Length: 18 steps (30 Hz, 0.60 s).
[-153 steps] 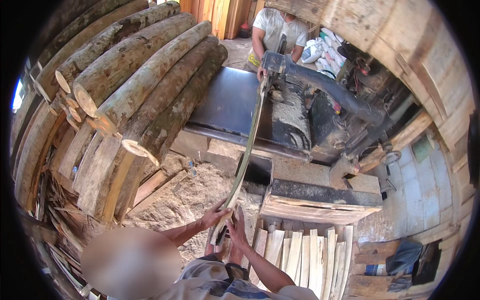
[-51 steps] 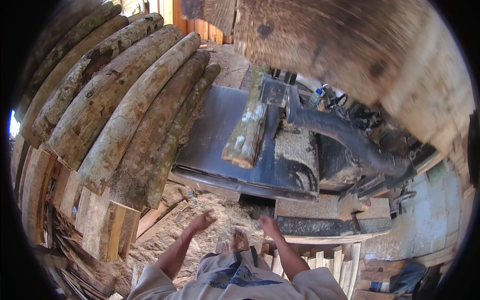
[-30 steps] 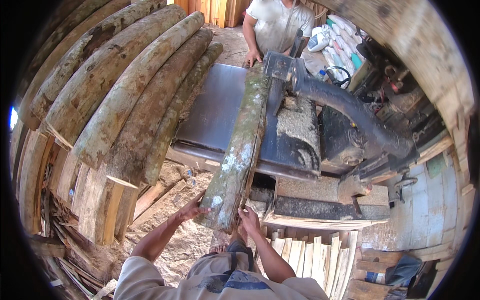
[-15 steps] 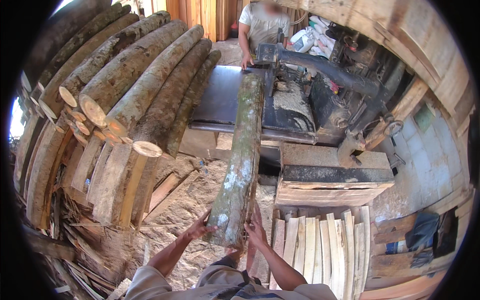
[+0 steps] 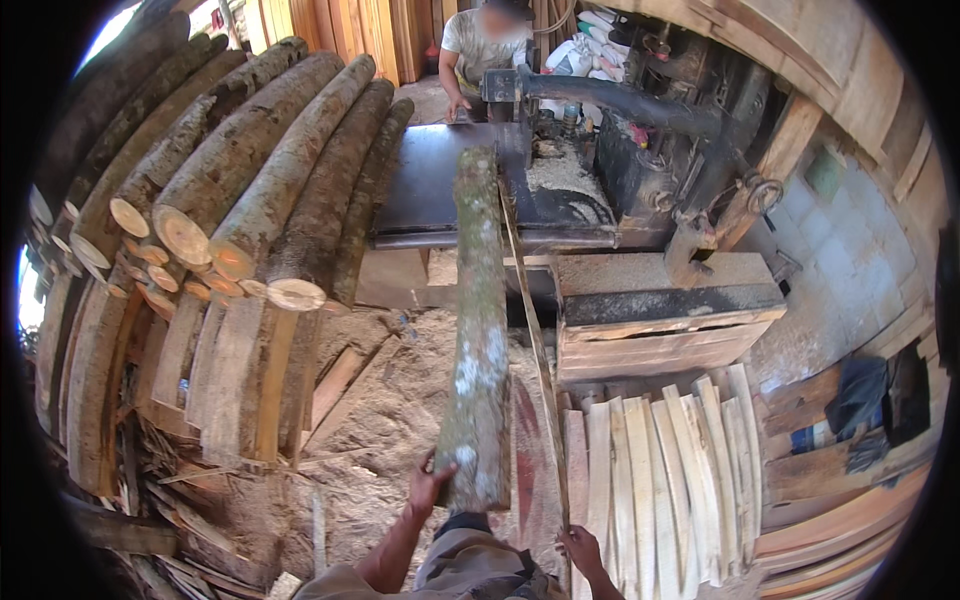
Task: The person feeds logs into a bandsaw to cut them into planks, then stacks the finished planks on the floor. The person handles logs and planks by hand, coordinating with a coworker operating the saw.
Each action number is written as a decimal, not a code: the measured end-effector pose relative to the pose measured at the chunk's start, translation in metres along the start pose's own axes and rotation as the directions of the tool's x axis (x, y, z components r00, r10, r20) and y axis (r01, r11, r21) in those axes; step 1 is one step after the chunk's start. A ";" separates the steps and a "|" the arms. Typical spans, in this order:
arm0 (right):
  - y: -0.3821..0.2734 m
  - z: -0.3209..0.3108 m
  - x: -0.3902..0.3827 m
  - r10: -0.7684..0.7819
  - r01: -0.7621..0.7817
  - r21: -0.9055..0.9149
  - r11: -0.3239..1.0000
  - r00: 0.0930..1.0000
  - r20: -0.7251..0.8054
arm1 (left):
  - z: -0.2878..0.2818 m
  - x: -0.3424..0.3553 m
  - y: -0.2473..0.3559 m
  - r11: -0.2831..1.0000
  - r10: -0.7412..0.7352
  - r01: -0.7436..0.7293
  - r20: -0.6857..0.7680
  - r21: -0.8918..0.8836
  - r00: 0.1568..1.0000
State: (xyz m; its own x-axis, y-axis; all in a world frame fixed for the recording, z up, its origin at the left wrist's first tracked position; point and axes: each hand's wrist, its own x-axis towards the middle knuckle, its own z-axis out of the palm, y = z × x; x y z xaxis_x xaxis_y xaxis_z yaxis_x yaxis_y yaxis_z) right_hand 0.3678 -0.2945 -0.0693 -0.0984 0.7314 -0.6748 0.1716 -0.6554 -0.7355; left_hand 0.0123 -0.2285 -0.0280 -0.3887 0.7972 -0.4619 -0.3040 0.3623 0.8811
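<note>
A bark-covered log (image 5: 478, 330) reaches from the dark saw table (image 5: 425, 185) toward me, its far end resting on the tabletop. My left hand (image 5: 430, 484) grips the left side of its near end, thumb on the bark. To the right of the log, a long thin wood strip (image 5: 540, 375) stands apart from it at a slight slant. My right hand (image 5: 582, 553) is closed around the strip's near end, close to my body. The strip's far tip lies by the saw's blade area at the table, where the blade itself is hard to make out.
A pile of logs (image 5: 240, 150) rises at the left. The saw machine (image 5: 640, 120) stands at the back right, with a wooden box (image 5: 660, 320) before it. Sawn boards (image 5: 660, 480) lie at the lower right. Behind the table is a co-worker (image 5: 480, 50), one hand at its far edge.
The thin strip has come away from the log's right side. My right hand has left the log and moved right and nearer with the strip; my left hand stays on the log.
</note>
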 end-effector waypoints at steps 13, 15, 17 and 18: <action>0.054 -0.051 -0.133 0.197 -0.380 -0.441 0.813 0.892 -0.406 | 0.148 0.323 0.121 0.791 -0.076 0.126 0.109 -0.599 0.991; 0.122 -0.053 -0.197 0.022 -0.129 -0.241 0.962 0.916 -0.402 | 0.221 0.265 0.071 0.834 -0.149 0.360 0.459 -0.417 0.876; 0.194 -0.091 -0.295 0.054 -0.479 -0.404 0.779 0.693 -0.719 | 0.264 0.173 -0.007 0.868 -0.228 0.424 0.554 -0.257 0.801; 0.231 -0.118 -0.361 -0.012 -0.714 -0.387 0.584 0.469 -0.883 | 0.269 0.115 -0.060 0.907 -0.251 0.387 0.524 -0.166 0.814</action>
State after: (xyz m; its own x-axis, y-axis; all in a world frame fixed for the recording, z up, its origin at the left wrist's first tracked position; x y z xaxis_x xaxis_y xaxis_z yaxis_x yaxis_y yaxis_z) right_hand 0.5584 -0.6879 0.0116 0.8177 0.5169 -0.2534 0.5494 -0.8321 0.0754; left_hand 0.2202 -0.0285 -0.1069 0.2153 0.8109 -0.5441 -0.5705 0.5566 0.6039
